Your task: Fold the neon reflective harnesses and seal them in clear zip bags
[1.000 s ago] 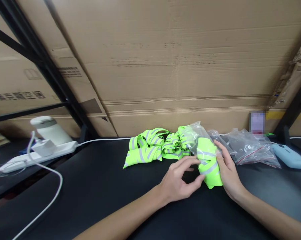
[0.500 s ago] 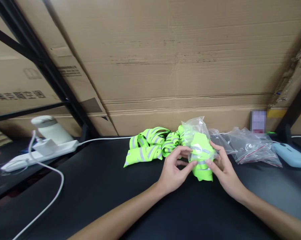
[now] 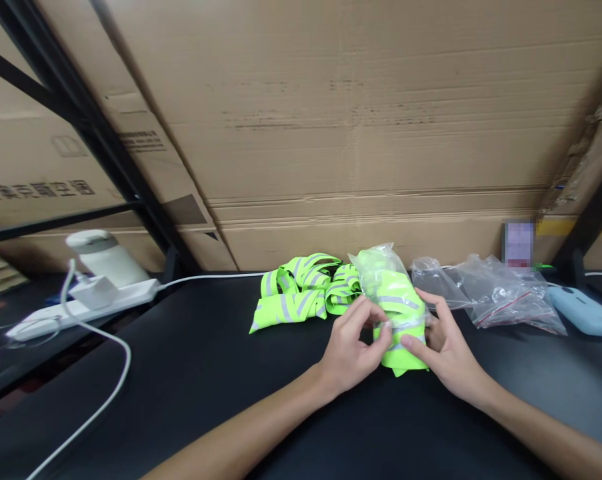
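Observation:
A clear plastic bag [image 3: 367, 269] covers the upper part of a folded neon-yellow reflective strap bundle [image 3: 403, 357] with grey stripes; the bundle's lower end sticks out of the bag towards me. At its left side, my left hand [image 3: 353, 347] pinches the bag's edge between thumb and forefinger. My right hand [image 3: 445, 353] is closed on the bundle's right side, thumb on top and the other fingers partly hidden behind. More neon reflective strapping [image 3: 295, 293] lies looped and rolled just left of the bag.
Several empty clear plastic bags [image 3: 505, 293] and a light blue case-like object [image 3: 583, 310] lie to the right. On the left are a white power strip [image 3: 45, 320], a pale bottle [image 3: 105, 257] and a white cable [image 3: 115, 387]. Cardboard [image 3: 331, 133] backs the black table [image 3: 205, 373].
The bag and bundle have shifted slightly left and towards me, and the bag's top has tipped left. My left thumb and forefinger have drawn together on the bag's edge.

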The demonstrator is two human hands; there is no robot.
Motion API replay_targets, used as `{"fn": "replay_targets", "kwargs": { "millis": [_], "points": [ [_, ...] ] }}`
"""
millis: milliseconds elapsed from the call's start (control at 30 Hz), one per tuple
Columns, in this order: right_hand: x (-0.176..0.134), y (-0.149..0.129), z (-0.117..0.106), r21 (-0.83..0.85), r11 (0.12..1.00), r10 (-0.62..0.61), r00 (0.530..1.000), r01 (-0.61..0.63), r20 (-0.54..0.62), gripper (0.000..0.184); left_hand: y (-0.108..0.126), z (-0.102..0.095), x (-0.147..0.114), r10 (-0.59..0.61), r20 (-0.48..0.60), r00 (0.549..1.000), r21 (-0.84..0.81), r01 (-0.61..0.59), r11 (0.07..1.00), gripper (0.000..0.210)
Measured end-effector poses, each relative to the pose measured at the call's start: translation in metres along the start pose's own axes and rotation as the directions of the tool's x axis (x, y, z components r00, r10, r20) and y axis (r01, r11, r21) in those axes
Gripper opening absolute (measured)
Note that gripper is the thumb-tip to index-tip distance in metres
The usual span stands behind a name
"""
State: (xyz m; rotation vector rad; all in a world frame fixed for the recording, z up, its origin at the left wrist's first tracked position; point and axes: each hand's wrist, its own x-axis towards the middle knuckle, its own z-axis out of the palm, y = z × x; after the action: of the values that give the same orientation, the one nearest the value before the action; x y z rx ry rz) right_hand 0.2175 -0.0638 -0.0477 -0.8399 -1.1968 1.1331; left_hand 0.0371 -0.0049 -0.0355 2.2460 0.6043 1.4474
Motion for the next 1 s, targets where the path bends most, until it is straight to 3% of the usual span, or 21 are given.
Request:
{"fn": "replay_targets", "kwargs": {
  "millis": [167, 267, 400, 533, 600, 667, 733, 767, 867, 933, 1000],
  "points": [
    [0.002, 0.003, -0.001, -0.004, 0.999, -0.038, 0.993, 0.037, -0.11, 0.059, 0.0, -0.002, 0.003, -0.141, -0.046, 0.989, -0.061, 0.138, 0.988, 0.005],
    [0.002, 0.006, -0.002, -0.011, 0.998, -0.061, 0.981, 0.06, -0.182, 0.056, -0.004, -0.005, 0.005, 0.035, -0.015, 0.999, 0.044, -0.034, 0.998, 0.006],
    [0.003, 0.006, -0.004, 0.007, 0.999, -0.046, 0.972, 0.049, -0.229, 0.056, -0.018, -0.01, 0.006, 0.315, 0.09, 0.945, 0.238, -0.328, 0.914, 0.012],
    [0.004, 0.003, -0.007, 0.033, 0.999, -0.002, 0.972, 0.01, -0.235, 0.058, -0.03, -0.015, 0.009, 0.473, 0.215, 0.854, 0.356, -0.52, 0.777, 0.015],
    [0.006, 0.0, -0.008, 0.039, 0.999, 0.007, 0.972, 0.002, -0.235, 0.058, -0.03, -0.014, 0.009, 0.468, 0.226, 0.854, 0.373, -0.52, 0.768, 0.016],
    [0.007, -0.003, -0.009, 0.054, 0.998, 0.022, 0.974, -0.01, -0.225, 0.057, -0.026, -0.011, 0.007, 0.342, 0.198, 0.919, 0.322, -0.391, 0.862, 0.015],
    [0.007, -0.006, -0.008, 0.071, 0.997, 0.044, 0.975, -0.029, -0.217, 0.056, -0.02, -0.005, 0.004, 0.098, 0.156, 0.983, 0.202, -0.129, 0.971, 0.012],
    [0.007, -0.007, -0.008, 0.072, 0.997, 0.049, 0.975, -0.034, -0.219, 0.055, -0.016, -0.001, 0.001, -0.041, 0.145, 0.989, 0.123, 0.023, 0.992, 0.011],
    [0.008, -0.007, -0.006, 0.043, 0.999, 0.041, 0.972, -0.032, -0.233, 0.052, -0.006, 0.011, -0.007, -0.356, 0.161, 0.92, -0.156, 0.38, 0.912, 0.009],
    [0.009, -0.004, -0.006, 0.019, 0.999, 0.031, 0.965, -0.027, -0.259, 0.051, -0.002, 0.017, -0.011, -0.445, 0.213, 0.87, -0.319, 0.492, 0.81, 0.009],
    [0.009, 0.0, -0.006, -0.002, 1.0, 0.024, 0.954, -0.026, -0.298, 0.051, 0.001, 0.019, -0.014, -0.441, 0.255, 0.861, -0.351, 0.507, 0.787, 0.01]
  ]
}}
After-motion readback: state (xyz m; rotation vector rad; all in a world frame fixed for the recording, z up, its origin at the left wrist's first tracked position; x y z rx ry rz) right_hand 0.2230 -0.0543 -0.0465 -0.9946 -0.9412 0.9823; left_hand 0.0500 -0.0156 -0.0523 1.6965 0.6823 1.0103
